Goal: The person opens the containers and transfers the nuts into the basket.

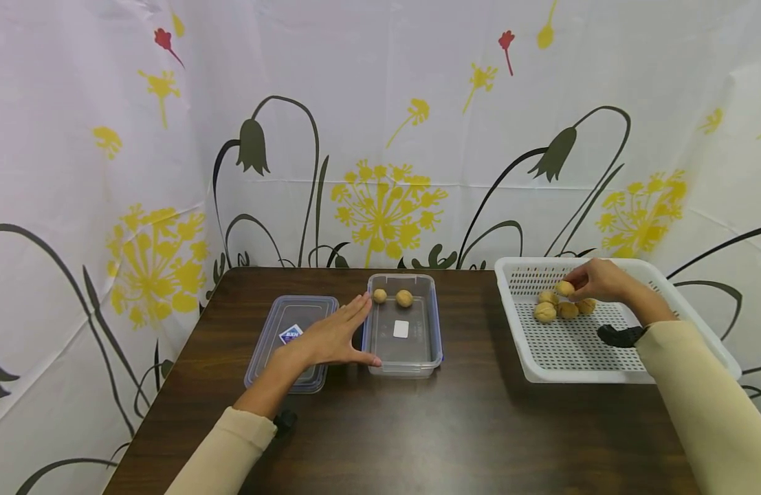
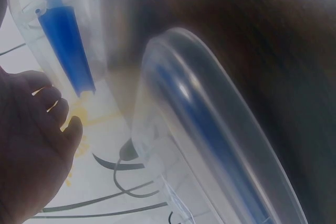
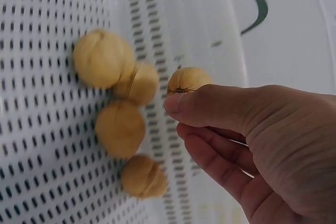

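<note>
Pinching 1 walnut [image 1: 564,288], right hand [image 1: 600,280] fingers clamped; left hand [image 1: 331,338] fingers apart beside clear container [image 1: 403,357]; lid label unreadable.

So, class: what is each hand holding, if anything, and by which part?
The right hand pinches one walnut by its side, above the white basket. The left hand holds nothing; it lies flat against the clear container.

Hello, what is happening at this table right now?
A person sits at a dark table. The right hand pinches one walnut above a white perforated basket, where four more walnuts lie. The left hand, fingers straight, rests against a clear container that holds two walnuts. Its lid lies beside it.
</note>
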{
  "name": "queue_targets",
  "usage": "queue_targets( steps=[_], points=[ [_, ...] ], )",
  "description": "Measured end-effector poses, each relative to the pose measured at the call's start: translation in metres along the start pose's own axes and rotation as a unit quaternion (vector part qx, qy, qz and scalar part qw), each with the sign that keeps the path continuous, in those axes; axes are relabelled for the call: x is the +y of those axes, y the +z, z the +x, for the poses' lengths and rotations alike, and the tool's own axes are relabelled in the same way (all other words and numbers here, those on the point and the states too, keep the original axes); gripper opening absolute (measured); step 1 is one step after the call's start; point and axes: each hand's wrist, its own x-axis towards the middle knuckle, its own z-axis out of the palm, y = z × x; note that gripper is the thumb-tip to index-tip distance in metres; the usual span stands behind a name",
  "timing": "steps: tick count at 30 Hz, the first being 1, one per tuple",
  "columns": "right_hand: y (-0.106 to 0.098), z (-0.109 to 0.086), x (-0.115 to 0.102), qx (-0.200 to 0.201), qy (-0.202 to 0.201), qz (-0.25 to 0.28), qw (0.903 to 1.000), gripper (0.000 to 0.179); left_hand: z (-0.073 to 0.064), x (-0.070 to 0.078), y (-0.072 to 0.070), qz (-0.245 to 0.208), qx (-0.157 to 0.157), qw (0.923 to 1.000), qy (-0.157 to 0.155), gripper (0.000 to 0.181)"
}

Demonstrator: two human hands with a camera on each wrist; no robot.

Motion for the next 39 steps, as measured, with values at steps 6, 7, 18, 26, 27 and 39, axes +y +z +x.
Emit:
queue_targets(
  steps=[6, 7, 18, 26, 27, 39],
  points=[
    [0.002, -0.008, 0.019, 0.006, 0.013, -0.007, 0.9999, 0.039, 0.001, -0.003, 0.002, 0.005, 0.0, 1.0, 0.001, 0.126],
    [0.003, -0.009, 0.021, 0.01, 0.015, -0.008, 0.9998, 0.041, 0.001, -0.003, 0.001, 0.006, -0.001, 1.0, -0.001, 0.126],
    [0.016, -0.007, 0.025, 0.025, 0.033, 0.001, 0.9991, 0.044, 0.001, 0.0, 0.0, 0.001, 0.002, 1.0, 0.003, 0.125],
    [0.021, -0.005, 0.025, 0.039, 0.031, -0.007, 0.9987, 0.04, 0.0, 0.001, 0.0, 0.005, 0.002, 1.0, -0.002, 0.125],
    [0.022, -0.005, 0.025, 0.042, 0.028, -0.007, 0.9987, 0.039, 0.001, 0.0, 0.0, 0.006, 0.002, 1.0, -0.003, 0.125],
    [0.019, -0.005, 0.019, 0.062, 0.019, -0.01, 0.9979, 0.043, -0.001, 0.0, 0.0, 0.002, 0.001, 1.0, -0.001, 0.125]
  ],
)
